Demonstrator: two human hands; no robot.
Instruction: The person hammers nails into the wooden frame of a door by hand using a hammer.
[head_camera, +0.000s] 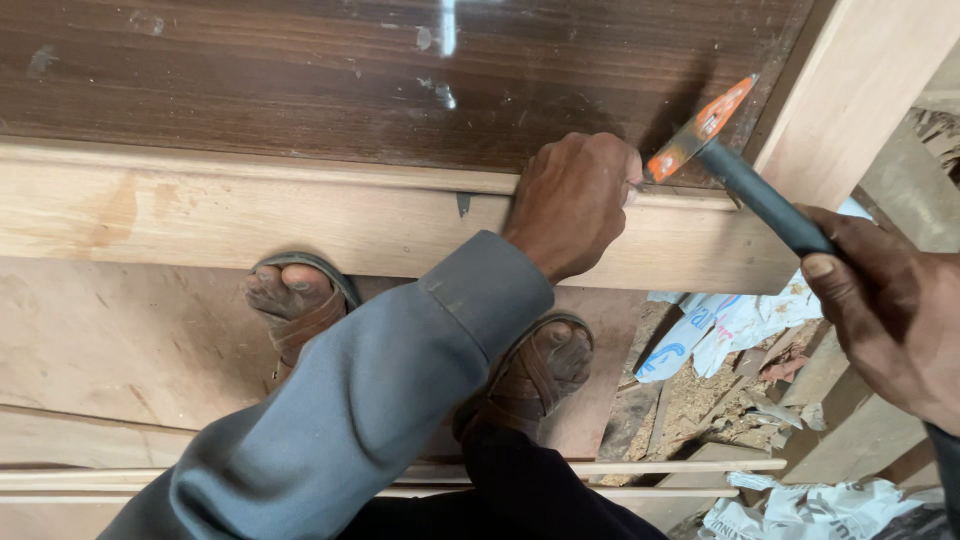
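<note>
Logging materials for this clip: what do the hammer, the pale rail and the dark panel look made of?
Hammer: orange-painted head, probably metal; black handle looks like rubber or plastic, matte. Pale rail: bare, unfinished wood, grain and rough marks showing. Dark panel: brown wood-grain veneer or laminate, glossy, reflecting light.

The left hand (572, 200) rests on the wooden rail (250, 215) below the panel (300, 70), with the hammer (735, 165) in the right hand (885, 310) just right of it.

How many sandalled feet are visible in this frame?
2. One sandalled foot shows left of the grey sleeve, below the light wooden rail. The other foot is right of the sleeve, partly hidden by it.
</note>
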